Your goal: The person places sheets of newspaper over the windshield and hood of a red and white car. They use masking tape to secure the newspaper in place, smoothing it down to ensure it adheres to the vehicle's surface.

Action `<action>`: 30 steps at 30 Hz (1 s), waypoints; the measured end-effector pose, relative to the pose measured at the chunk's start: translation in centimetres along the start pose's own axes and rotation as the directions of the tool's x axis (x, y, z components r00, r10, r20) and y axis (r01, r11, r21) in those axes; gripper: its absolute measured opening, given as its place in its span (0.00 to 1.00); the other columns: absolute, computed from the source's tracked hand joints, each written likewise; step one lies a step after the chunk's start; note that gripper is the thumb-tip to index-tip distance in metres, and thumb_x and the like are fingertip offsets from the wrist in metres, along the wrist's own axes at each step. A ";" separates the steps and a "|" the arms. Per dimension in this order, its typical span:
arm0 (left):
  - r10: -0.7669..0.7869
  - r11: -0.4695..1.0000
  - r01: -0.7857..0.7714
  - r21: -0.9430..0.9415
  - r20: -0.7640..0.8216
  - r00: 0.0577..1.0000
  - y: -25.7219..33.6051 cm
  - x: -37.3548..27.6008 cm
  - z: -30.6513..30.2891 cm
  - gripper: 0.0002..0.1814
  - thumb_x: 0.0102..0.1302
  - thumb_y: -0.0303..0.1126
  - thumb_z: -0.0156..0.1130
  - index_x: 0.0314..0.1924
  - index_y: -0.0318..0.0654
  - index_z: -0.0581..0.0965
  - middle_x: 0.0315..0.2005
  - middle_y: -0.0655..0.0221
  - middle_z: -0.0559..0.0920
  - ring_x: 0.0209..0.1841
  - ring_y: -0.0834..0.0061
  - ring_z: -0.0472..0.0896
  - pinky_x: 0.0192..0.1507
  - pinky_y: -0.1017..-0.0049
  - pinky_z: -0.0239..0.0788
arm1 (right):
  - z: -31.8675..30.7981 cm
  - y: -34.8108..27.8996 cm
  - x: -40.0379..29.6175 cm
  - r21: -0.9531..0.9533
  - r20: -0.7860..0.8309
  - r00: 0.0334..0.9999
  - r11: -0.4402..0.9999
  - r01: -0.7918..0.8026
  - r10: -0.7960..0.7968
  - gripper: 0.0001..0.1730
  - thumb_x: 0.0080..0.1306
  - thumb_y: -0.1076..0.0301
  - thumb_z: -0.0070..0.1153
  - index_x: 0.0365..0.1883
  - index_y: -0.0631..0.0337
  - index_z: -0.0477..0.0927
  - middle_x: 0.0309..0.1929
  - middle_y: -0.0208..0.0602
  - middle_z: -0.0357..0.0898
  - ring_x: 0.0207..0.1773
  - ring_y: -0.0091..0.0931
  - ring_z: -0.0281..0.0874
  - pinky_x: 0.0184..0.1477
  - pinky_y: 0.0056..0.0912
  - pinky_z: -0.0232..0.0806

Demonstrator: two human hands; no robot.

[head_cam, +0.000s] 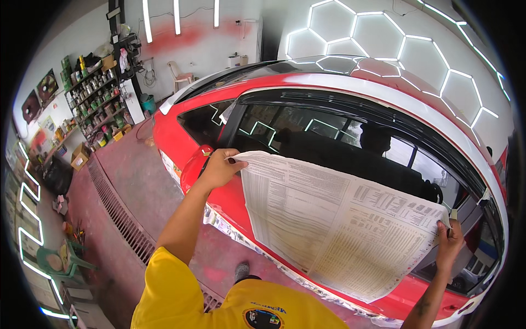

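Observation:
A wide sheet of newspaper [328, 222] hangs spread between my hands in front of the side of a red car [224, 205]. My left hand [223, 167] pinches its upper left corner, close to the red side mirror [194, 167]. At the other upper corner, my right hand [450, 242] grips the paper's edge, with a small pale strip beside the fingers. Behind the sheet lie the dark side windows [296, 135]; their lower part and much of the door are hidden by it. Printed sheets of masking paper [254, 244] run along the car's lower edge.
A metal floor grating [119, 209] crosses the reddish floor to my left. Shelves of paint cans [96, 94] stand by the far wall, with a cardboard box [79, 157] and a teal bucket [148, 103] nearby. A green plastic chair [68, 259] is at the left.

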State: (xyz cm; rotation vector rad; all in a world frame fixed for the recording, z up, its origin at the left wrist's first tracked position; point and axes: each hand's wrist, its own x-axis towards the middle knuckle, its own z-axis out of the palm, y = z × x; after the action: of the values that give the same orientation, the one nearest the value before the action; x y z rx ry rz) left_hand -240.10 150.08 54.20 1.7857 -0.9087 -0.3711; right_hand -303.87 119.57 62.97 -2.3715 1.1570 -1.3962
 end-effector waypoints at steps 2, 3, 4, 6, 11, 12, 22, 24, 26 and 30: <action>0.082 0.995 -0.080 0.054 -0.032 0.996 -0.4 2.0 0.1 0.10 0.71 0.29 0.78 0.48 0.32 0.91 0.29 0.72 0.87 0.30 0.82 0.79 0.35 0.73 0.70 | 1.5 0.4 0.4 0.009 0.004 1.000 1.000 0.011 -0.011 0.10 0.75 0.72 0.72 0.46 0.68 0.85 0.38 0.30 0.75 0.40 0.19 0.69 0.42 0.26 0.63; 0.112 0.991 -0.109 0.082 -0.037 0.993 -1.5 2.7 0.1 0.10 0.71 0.28 0.78 0.48 0.31 0.91 0.30 0.72 0.88 0.31 0.82 0.80 0.36 0.73 0.71 | 2.5 0.4 0.3 0.010 0.017 1.000 1.000 0.005 -0.005 0.10 0.74 0.72 0.73 0.46 0.68 0.85 0.38 0.31 0.76 0.39 0.19 0.69 0.41 0.26 0.63; 0.129 0.992 -0.129 0.014 -0.047 0.991 -3.2 3.6 -0.2 0.11 0.71 0.28 0.78 0.49 0.30 0.91 0.32 0.69 0.89 0.32 0.82 0.81 0.37 0.73 0.72 | 3.4 -0.2 0.7 -0.043 0.029 0.999 0.999 0.024 -0.023 0.10 0.75 0.70 0.72 0.47 0.68 0.86 0.38 0.29 0.77 0.39 0.18 0.69 0.41 0.27 0.64; 0.155 0.984 -0.158 -0.086 -0.043 0.987 -5.3 5.4 -0.1 0.12 0.71 0.27 0.78 0.50 0.28 0.90 0.35 0.65 0.92 0.33 0.81 0.84 0.39 0.74 0.74 | 4.6 -1.4 1.9 -0.097 0.022 1.000 0.995 0.021 -0.019 0.12 0.76 0.68 0.73 0.48 0.68 0.86 0.39 0.29 0.78 0.39 0.18 0.70 0.42 0.28 0.65; 0.155 0.987 -0.155 0.039 0.003 0.988 -3.0 7.7 0.7 0.13 0.70 0.27 0.78 0.50 0.27 0.90 0.38 0.63 0.93 0.35 0.80 0.86 0.42 0.75 0.76 | 4.9 -1.0 3.2 -0.160 -0.060 0.998 0.987 0.024 -0.034 0.14 0.75 0.67 0.74 0.49 0.68 0.87 0.40 0.34 0.81 0.41 0.21 0.72 0.44 0.30 0.66; 0.158 0.987 -0.157 0.025 -0.005 0.987 -2.7 8.0 0.7 0.13 0.70 0.28 0.78 0.50 0.27 0.90 0.37 0.63 0.93 0.35 0.80 0.86 0.42 0.74 0.76 | 4.9 -1.8 3.2 -0.199 -0.048 0.999 0.980 0.004 -0.014 0.14 0.74 0.66 0.75 0.49 0.68 0.87 0.40 0.35 0.81 0.41 0.22 0.73 0.44 0.31 0.67; 0.285 0.955 -0.279 0.099 -0.058 0.957 -1.6 10.7 1.3 0.16 0.70 0.30 0.78 0.51 0.24 0.89 0.40 0.54 0.94 0.42 0.69 0.90 0.50 0.68 0.79 | 5.7 -2.3 3.2 -0.316 -0.103 0.989 0.946 0.070 -0.108 0.12 0.71 0.67 0.76 0.45 0.65 0.88 0.39 0.42 0.82 0.39 0.34 0.77 0.43 0.38 0.67; 0.279 0.959 -0.274 0.070 -0.061 0.959 -1.6 10.9 1.4 0.14 0.70 0.29 0.77 0.52 0.27 0.90 0.40 0.56 0.94 0.42 0.72 0.90 0.49 0.69 0.79 | 5.6 -2.8 3.6 -0.298 -0.097 0.990 0.952 0.068 -0.101 0.12 0.71 0.67 0.76 0.46 0.65 0.88 0.39 0.42 0.83 0.39 0.34 0.77 0.43 0.39 0.68; 0.242 0.967 -0.234 0.104 -0.062 0.968 -1.4 11.3 1.3 0.14 0.70 0.29 0.77 0.52 0.29 0.91 0.40 0.58 0.94 0.41 0.73 0.90 0.48 0.70 0.79 | 5.4 -2.5 3.8 -0.181 -0.117 0.992 0.983 0.022 -0.044 0.13 0.70 0.67 0.78 0.46 0.65 0.88 0.40 0.43 0.83 0.40 0.35 0.79 0.43 0.40 0.70; 0.158 0.975 -0.154 0.162 -0.007 0.987 -1.8 12.7 1.1 0.13 0.70 0.29 0.78 0.51 0.29 0.91 0.39 0.60 0.94 0.38 0.76 0.88 0.45 0.71 0.78 | 5.7 -3.1 3.4 -0.383 0.084 0.990 0.913 0.137 -0.113 0.13 0.66 0.73 0.80 0.44 0.65 0.88 0.38 0.36 0.80 0.40 0.30 0.76 0.44 0.36 0.68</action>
State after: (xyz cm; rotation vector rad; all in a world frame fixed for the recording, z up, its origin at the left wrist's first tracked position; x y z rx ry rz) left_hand -231.57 140.36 54.25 1.8462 -1.0831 -0.1828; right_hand -296.74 117.98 63.65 -2.7801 1.3993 -1.2104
